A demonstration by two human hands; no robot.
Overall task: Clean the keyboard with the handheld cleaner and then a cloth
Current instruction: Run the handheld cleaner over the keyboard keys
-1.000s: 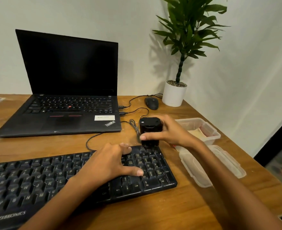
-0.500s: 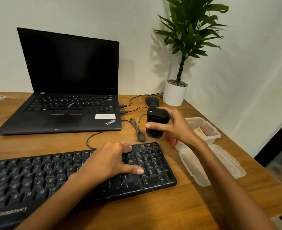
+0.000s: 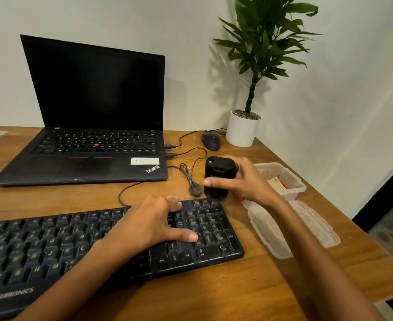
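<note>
A black Zebronics keyboard lies across the near left of the wooden desk. My left hand rests flat on its right part with fingers spread, holding nothing. My right hand grips a black handheld cleaner, held upright with its lower end just above the keyboard's far right corner. A pale cloth lies inside a clear plastic box to the right of that hand.
An open black laptop stands at the back left, with cables running from its side. A black mouse and a potted plant sit at the back. The box lid lies right of the keyboard, near the desk's right edge.
My right hand lifted the cleaner off the keyboard's far right keys, away over the desk, then brought it back down toward the keyboard's far right corner. My left hand stayed put.
</note>
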